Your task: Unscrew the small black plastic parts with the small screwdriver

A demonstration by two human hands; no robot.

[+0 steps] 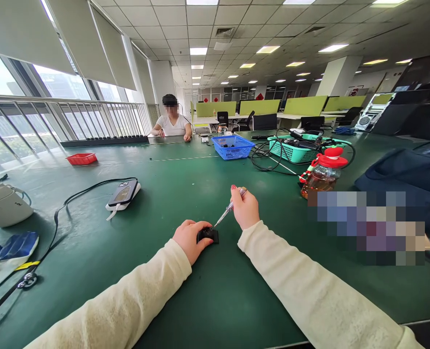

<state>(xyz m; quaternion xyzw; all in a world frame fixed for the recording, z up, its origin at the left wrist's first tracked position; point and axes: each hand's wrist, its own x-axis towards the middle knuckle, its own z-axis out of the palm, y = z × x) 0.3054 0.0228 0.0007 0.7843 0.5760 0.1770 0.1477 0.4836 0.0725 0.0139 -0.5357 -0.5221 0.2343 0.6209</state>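
A small black part point(208, 234) with a dark, uneven top lies on the green table, and my left hand point(191, 239) grips it from the left between thumb and fingers. My right hand point(245, 208) is closed round the handle of a slim screwdriver point(226, 213) with a clear handle. Its shaft slants down to the left, and the tip is at the upper right edge of the black part. Whether the tip touches the part is too small to tell.
Left of my hands, a phone point(123, 192) lies on a white block beside a black strap point(57, 218). A red tray point(82, 159), blue basket point(233, 146), green basket point(298, 152) with cables and red-lidded jar point(322, 177) stand farther off. Another person point(172, 123) sits opposite.
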